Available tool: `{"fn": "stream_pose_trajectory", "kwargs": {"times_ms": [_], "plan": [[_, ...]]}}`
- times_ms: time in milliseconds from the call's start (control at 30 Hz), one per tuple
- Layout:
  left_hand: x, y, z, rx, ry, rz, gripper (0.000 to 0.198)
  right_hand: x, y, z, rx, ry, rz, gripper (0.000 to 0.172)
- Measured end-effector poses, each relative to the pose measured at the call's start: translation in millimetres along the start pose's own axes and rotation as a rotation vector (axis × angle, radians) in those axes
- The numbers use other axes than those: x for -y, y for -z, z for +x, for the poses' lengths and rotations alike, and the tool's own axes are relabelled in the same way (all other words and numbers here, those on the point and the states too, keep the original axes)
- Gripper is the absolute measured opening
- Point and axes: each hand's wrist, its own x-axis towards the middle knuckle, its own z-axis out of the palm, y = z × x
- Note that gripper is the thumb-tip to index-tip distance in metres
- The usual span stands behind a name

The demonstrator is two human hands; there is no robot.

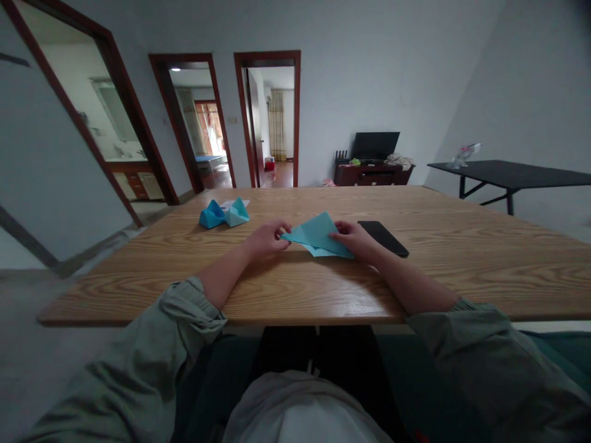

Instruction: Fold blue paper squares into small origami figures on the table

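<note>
A sheet of light blue origami paper (318, 237), folded into a pointed shape, lies on the wooden table (462, 261) in front of me. My left hand (268, 239) pinches its left corner between the fingers. My right hand (353, 239) holds the right side of the fold, with the fingers pressed on the paper. Beyond my left hand stand two folded blue paper pieces (224, 213), one darker and one paler, touching each other. A small white paper slip (237, 203) lies partly behind them.
A black smartphone (383, 238) lies face up just beyond my right hand. Further off stand a black table (508, 174) with a clear object on it, and a dark cabinet (372, 175) with a monitor. Doorways open at the back left.
</note>
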Motion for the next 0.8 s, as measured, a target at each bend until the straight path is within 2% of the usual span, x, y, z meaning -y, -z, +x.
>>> {"fn": "stream_pose_trajectory", "kwargs": {"times_ms": [100, 200, 467, 600, 800], "plan": [[3, 1.7, 0, 0.093, 0.104, -0.037, 0.037, 1, 0, 0, -0.009, 0.039, -0.04, 0.03], [3, 5.0, -1, 0.139, 0.148, -0.021, 0.041, 1, 0, 0, 0.004, 0.066, -0.08, 0.029], [7, 7.1, 2, 0.205, 0.152, 0.0, 0.04, 5, -1, -3, 0.037, 0.058, -0.118, 0.025], [14, 6.0, 2, 0.195, 0.145, -0.012, 0.045, 8, -3, -6, 0.043, 0.038, -0.115, 0.025], [14, 6.8, 2, 0.235, 0.207, 0.033, 0.05, 8, -3, -7, 0.076, 0.051, -0.125, 0.025]]}}
